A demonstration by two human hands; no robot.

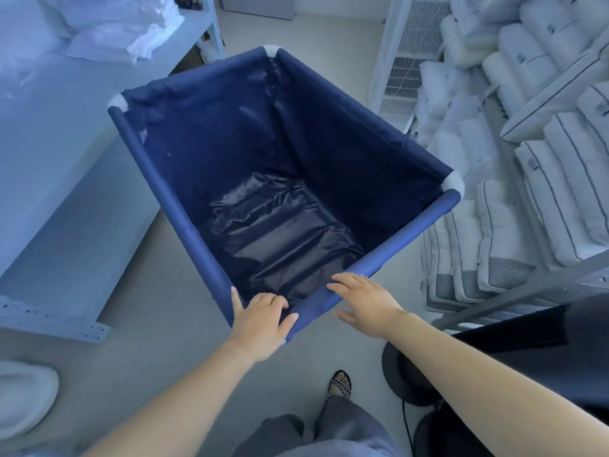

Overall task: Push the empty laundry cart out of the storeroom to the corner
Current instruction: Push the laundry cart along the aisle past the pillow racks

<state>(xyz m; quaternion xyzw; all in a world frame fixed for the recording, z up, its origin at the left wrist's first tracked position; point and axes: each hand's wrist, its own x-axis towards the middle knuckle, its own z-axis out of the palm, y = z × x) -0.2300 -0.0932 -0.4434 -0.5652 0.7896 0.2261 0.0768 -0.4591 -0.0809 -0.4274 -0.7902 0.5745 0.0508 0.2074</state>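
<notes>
While the cart point(283, 179) sits mid-frame on the grey floor point(158, 324), rotated so one corner points at the person, both hands are on its near rim. Left hand point(260, 324) is clenched over the near corner, fingers curled inside the fabric, thumb along the left rail; that corner joint is hidden under the hand. Right hand point(365, 303) lies flat on the rail running toward 3 o'clock, fingers spread and loose, palm down, not wrapped around it. Cart is blue fabric on a tube frame with white corner joints; only a dark crumpled liner point(283, 232) shows on the bottom. Wheels and lower frame are hidden from this angle. At 9 to 11 o'clock: a pale shelf unit point(49, 166) with white bundled linen point(122, 31) on top, cut off by the frame edge. At 1 to 3 o'clock: stacked white pillows point(543, 159) on racks, plus a white louvred panel point(408, 64) behind. At 5 o'clock: a dark round object point(400, 374) with a cable, hard to identify. At 6 o'clock: grey trousers and one sandal point(340, 384); the other foot is hidden.
</notes>
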